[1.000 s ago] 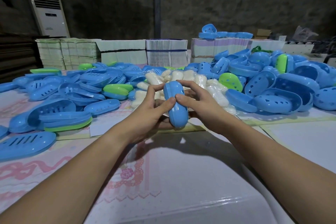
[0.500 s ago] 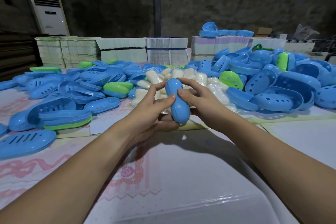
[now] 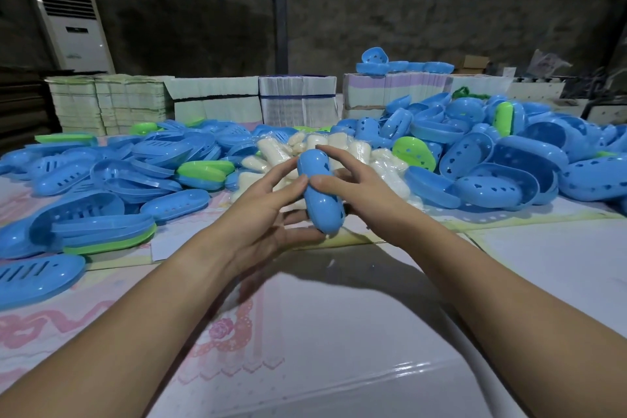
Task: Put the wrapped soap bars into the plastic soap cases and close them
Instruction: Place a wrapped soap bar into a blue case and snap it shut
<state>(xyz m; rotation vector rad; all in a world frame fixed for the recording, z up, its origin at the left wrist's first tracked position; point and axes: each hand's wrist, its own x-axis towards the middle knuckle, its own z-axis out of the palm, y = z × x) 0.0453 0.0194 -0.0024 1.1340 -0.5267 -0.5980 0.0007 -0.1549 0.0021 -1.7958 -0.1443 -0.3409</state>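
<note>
Both hands have loosened on the closed blue case (image 3: 320,193) since a moment ago: the case now tilts with its near end lower, and the fingers have spread wider.

At the far left lies a heap of blue lids (image 3: 101,180) running to the table's (image 3: 339,332) left edge, a few green ones among them. Next, the left hand (image 3: 261,214) has its thumb pressed to the case's left side, fingers curled loosely beneath it. The case stands above the table, just in front of the pile of wrapped soaps (image 3: 271,159). The right hand (image 3: 356,187) pinches the case with its thumb, its other fingers held out straight over the top. Further right, blue bases (image 3: 509,173) are piled to the right edge. Bare tabletop lies between the forearms and toward the near edge.
</note>
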